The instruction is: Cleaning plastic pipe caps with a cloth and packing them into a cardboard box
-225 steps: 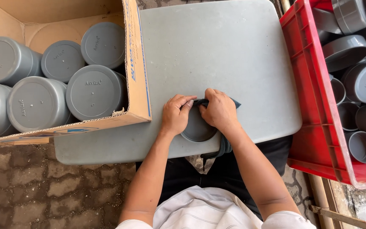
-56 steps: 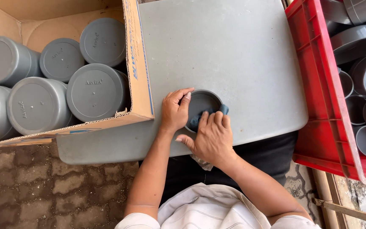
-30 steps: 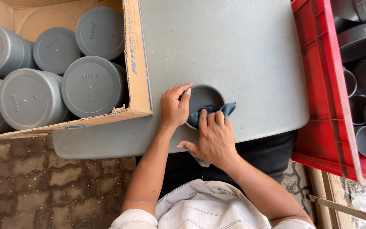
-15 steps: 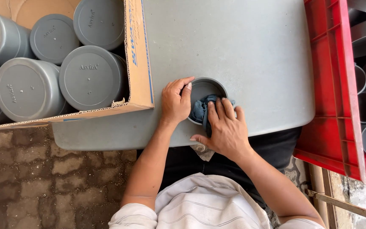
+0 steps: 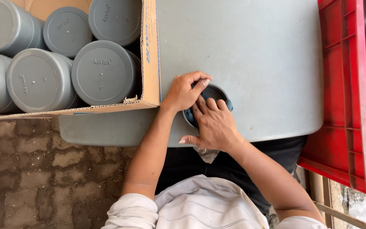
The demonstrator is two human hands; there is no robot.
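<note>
cap [image 5: 215, 94] pinned by my left hand [image 5: 184, 91], right hand [image 5: 212, 125] pressing cloth [image 5: 190, 114] inside — near the table [image 5: 242, 51] edge, it might slide off.

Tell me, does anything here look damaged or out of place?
Only the cardboard box: its near edge is torn and ragged, sagging past the grey table. The grey caps inside lie tidy; both hands work one cap normally.

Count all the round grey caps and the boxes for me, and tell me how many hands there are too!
Grey caps in the cardboard box: 5
Grey cap on the table, under the left hand and right hand: 1
Boxes, the cardboard one plus the red crate: 2
Hands: 2
Blue cloth: 1
Total: 11
The caps in the crate are cut off, so not counted.
</note>
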